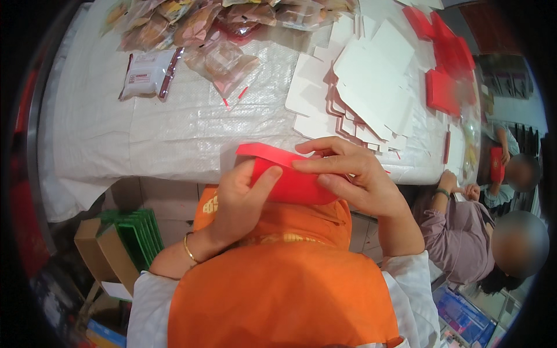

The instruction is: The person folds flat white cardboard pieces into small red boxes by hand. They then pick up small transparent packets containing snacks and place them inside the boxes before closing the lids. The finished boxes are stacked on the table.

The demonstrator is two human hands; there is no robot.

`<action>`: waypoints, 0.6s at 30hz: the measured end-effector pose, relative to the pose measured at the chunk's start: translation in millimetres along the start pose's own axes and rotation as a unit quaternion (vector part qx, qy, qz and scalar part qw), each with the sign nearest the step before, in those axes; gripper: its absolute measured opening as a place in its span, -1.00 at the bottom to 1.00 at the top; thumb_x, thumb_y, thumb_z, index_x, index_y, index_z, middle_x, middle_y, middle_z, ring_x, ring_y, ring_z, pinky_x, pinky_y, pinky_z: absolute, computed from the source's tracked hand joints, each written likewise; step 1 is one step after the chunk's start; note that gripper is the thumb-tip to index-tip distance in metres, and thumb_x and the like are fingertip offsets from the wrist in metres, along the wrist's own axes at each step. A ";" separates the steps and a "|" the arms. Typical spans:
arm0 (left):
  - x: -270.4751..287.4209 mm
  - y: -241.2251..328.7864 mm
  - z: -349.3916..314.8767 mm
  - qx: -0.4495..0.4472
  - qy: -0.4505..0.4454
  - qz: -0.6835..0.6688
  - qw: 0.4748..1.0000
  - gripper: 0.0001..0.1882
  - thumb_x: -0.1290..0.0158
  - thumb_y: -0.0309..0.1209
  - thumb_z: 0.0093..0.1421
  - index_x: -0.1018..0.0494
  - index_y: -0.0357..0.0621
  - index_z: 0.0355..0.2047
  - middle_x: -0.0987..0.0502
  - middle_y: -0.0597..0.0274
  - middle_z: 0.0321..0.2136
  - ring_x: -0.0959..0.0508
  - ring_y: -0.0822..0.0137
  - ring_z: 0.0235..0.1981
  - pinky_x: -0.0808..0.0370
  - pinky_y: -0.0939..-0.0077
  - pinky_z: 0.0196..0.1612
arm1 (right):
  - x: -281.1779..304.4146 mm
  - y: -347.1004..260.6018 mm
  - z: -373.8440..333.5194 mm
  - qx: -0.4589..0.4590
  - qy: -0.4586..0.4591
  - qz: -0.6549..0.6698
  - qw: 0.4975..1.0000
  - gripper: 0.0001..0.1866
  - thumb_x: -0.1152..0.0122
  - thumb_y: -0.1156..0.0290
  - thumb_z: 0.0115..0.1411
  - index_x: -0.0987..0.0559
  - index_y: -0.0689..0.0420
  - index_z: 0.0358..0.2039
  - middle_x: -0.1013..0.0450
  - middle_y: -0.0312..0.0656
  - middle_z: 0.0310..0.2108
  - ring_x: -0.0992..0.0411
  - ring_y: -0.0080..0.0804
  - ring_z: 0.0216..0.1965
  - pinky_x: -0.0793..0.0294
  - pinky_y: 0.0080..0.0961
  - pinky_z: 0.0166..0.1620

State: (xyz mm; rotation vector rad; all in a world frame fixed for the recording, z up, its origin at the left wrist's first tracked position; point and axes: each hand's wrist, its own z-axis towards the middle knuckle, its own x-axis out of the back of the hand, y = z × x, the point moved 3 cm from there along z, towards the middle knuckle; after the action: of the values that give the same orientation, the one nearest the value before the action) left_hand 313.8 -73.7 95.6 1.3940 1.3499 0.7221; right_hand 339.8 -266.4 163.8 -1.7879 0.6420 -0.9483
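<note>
A red folded-card box (290, 184) is held in front of me at the table's near edge, above my orange apron. My left hand (243, 188) grips its left end, the thumb lying on the near face. Along the top runs a raised red flap, bent up at the left. My right hand (354, 174) is at the box's right end, with index finger and thumb against the card and the other fingers raised. The inside of the box and the fingers behind it are hidden.
White flat card sheets (371, 81) lie stacked on the white-covered table (174, 133). Clear packets (220, 64) and a white packet (148, 74) lie farther left. Red boxes (444, 90) stand at the far right. Two people sit at right. A brown carton (104, 249) is at lower left.
</note>
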 end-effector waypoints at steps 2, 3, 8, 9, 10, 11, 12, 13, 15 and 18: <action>-0.9 7.4 0.9 0.024 -0.008 0.000 1.000 -0.80 0.00 -0.40 0.29 -0.50 -0.33 -0.24 -0.56 0.34 -0.42 -0.43 0.60 -0.39 -0.42 0.61 -0.29 | -1.5 4.5 -0.3 -0.002 0.011 0.023 1.000 -0.66 -0.09 0.56 0.12 -0.62 0.11 -0.08 -0.44 -0.07 -0.02 -0.40 -0.35 -0.05 -0.38 -0.48 -0.04; -1.9 6.4 0.9 0.017 -0.004 -0.004 1.000 -0.80 0.00 -0.41 0.28 -0.50 -0.33 -0.25 -0.56 0.34 -0.42 -0.43 0.61 -0.39 -0.42 0.61 -0.30 | -2.1 4.6 -0.8 -0.007 0.008 0.014 1.000 -0.66 -0.09 0.55 0.13 -0.60 0.11 -0.06 -0.44 -0.08 -0.03 -0.40 -0.35 -0.05 -0.38 -0.48 -0.04; -6.2 -0.8 6.4 -0.007 -0.023 -0.014 1.000 -0.80 -0.02 -0.40 0.28 -0.49 -0.34 -0.28 -0.57 0.28 -0.42 -0.45 0.61 -0.39 -0.43 0.61 -0.33 | 2.8 -3.2 6.7 -0.031 -0.080 -0.053 0.995 -0.58 -0.08 0.47 0.18 -0.46 0.09 0.09 -0.47 -0.12 -0.07 -0.43 -0.35 -0.07 -0.41 -0.45 -0.07; -8.7 3.3 9.5 -0.030 -0.039 0.012 0.999 -0.81 -0.02 -0.41 0.27 -0.48 -0.34 -0.26 -0.57 0.25 -0.43 -0.47 0.56 -0.41 -0.44 0.58 -0.34 | 5.4 -4.6 12.6 -0.048 -0.113 -0.063 0.990 -0.55 -0.08 0.44 0.20 -0.41 0.09 0.13 -0.47 -0.12 -0.07 -0.43 -0.35 -0.07 -0.41 -0.43 -0.07; -12.4 12.3 15.3 -0.057 -0.056 0.042 0.996 -0.81 -0.02 -0.42 0.27 -0.47 -0.34 -0.24 -0.57 0.22 -0.44 -0.49 0.51 -0.43 -0.46 0.54 -0.35 | 9.7 -7.5 20.9 -0.062 -0.143 -0.074 0.985 -0.52 -0.08 0.41 0.21 -0.37 0.09 0.16 -0.47 -0.12 -0.07 -0.44 -0.35 -0.07 -0.42 -0.42 -0.07; -15.7 21.8 20.4 -0.083 -0.072 0.072 0.991 -0.81 -0.01 -0.43 0.26 -0.46 -0.34 -0.22 -0.57 0.19 -0.44 -0.52 0.46 -0.46 -0.47 0.51 -0.36 | 13.3 -9.3 29.0 -0.075 -0.172 -0.086 0.978 -0.49 -0.08 0.38 0.22 -0.32 0.09 0.19 -0.47 -0.13 -0.08 -0.44 -0.35 -0.07 -0.42 -0.41 -0.08; -16.1 33.6 25.2 -0.125 -0.044 0.130 0.983 -0.81 -0.03 -0.45 0.23 -0.45 -0.32 -0.19 -0.57 0.16 -0.42 -0.53 0.37 -0.44 -0.47 0.46 -0.32 | 16.7 -9.7 37.1 -0.049 -0.162 -0.069 0.983 -0.44 -0.08 0.30 0.25 -0.25 0.13 0.24 -0.44 -0.12 -0.01 -0.40 -0.36 0.01 -0.38 -0.40 0.02; -16.9 47.9 32.0 -0.169 -0.018 0.189 0.967 -0.79 -0.04 -0.48 0.21 -0.44 -0.31 -0.16 -0.57 0.13 -0.39 -0.54 0.28 -0.42 -0.47 0.40 -0.28 | 18.6 -5.8 41.6 -0.010 -0.116 -0.043 0.992 -0.44 -0.06 0.33 0.24 -0.25 0.12 0.24 -0.46 -0.10 -0.04 -0.42 -0.34 -0.01 -0.38 -0.42 0.03; -13.9 70.1 35.0 -0.302 0.066 0.298 0.903 -0.75 -0.04 -0.51 0.17 -0.42 -0.28 -0.12 -0.56 0.10 -0.32 -0.53 0.16 -0.33 -0.45 0.36 -0.20 | 23.7 3.4 48.3 0.070 -0.024 0.009 0.997 -0.45 -0.03 0.39 0.22 -0.24 0.10 0.24 -0.49 -0.05 -0.10 -0.45 -0.30 -0.07 -0.38 -0.45 0.04; 11.4 83.6 23.4 -0.482 0.196 0.412 0.748 -0.61 -0.03 -0.54 0.13 -0.35 -0.21 0.01 -0.41 0.06 -0.01 -0.41 0.15 -0.03 -0.33 0.33 0.03 | 33.5 2.4 43.7 0.016 0.042 0.100 0.994 -0.41 -0.03 0.41 0.24 -0.19 0.10 0.28 -0.41 -0.12 -0.02 -0.38 -0.42 0.00 -0.33 -0.49 0.08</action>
State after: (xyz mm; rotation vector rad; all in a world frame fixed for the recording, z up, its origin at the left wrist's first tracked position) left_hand 366.2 -56.2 163.6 0.8967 0.3408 2.0445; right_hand 394.7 -270.7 162.5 -1.6286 0.8378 -0.8954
